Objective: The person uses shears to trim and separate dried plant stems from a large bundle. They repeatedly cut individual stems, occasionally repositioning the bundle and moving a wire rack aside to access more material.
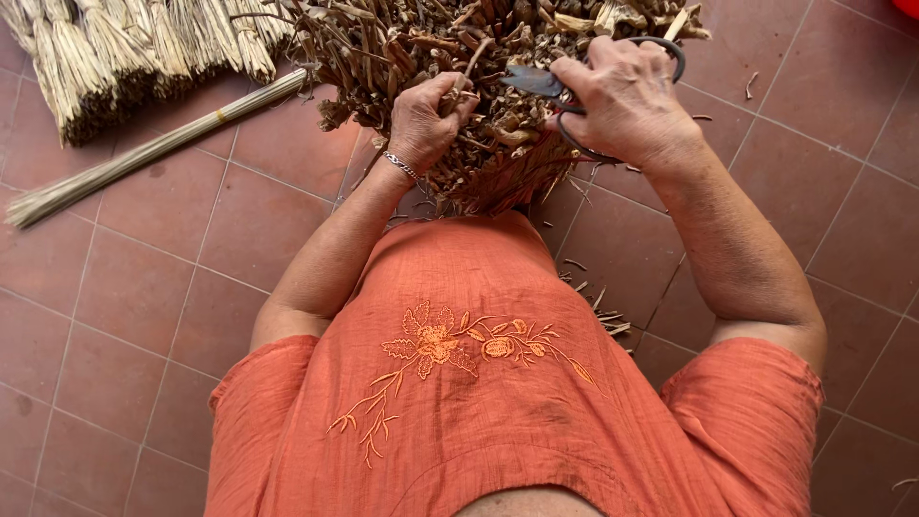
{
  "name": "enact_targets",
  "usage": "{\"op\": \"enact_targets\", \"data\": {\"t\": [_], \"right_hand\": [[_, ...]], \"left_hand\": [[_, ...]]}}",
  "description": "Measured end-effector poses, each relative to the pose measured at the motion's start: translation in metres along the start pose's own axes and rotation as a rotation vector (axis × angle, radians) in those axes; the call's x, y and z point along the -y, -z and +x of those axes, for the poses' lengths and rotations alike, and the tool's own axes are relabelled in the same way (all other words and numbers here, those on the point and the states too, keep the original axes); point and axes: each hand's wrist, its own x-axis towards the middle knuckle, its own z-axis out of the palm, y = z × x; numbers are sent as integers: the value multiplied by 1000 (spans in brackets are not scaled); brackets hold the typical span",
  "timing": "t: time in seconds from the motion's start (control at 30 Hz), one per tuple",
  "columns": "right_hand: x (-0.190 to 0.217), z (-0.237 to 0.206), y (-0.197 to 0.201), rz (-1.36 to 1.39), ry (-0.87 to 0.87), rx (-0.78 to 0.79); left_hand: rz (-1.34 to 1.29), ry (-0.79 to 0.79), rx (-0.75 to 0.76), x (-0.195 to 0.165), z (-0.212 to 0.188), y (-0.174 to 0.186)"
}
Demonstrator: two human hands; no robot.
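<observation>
Dry stalk bundle (498, 86) in left fist (426, 120), scissors (550, 84) in right hand (627, 101).

A home craft workspace on a tiled floor: terracotta floor tiles (144, 287) serve as the work surface, with tied bundles of dried straw (124, 48) stacked at one edge, a long thin bound stalk bundle (153, 148) lying across them, and a dense mass of dried stems (498, 57) with trimmings (603, 311) scattered nearby.
</observation>
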Motion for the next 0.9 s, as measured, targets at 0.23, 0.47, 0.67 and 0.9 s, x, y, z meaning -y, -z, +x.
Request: {"op": "enact_targets", "data": {"t": [0.23, 0.47, 0.67, 0.9], "right_hand": [[-6, 59, -19, -55, 193, 257], [-21, 103, -42, -150, 365, 308], [-11, 112, -61, -399, 508, 184], [-21, 120, -59, -273, 647, 360]], "left_hand": [[-238, 280, -167, 14, 9, -16], [-203, 221, -352, 6, 22, -27], [-230, 329, -339, 2, 16, -30], [-155, 196, -433, 18, 21, -34]]}}
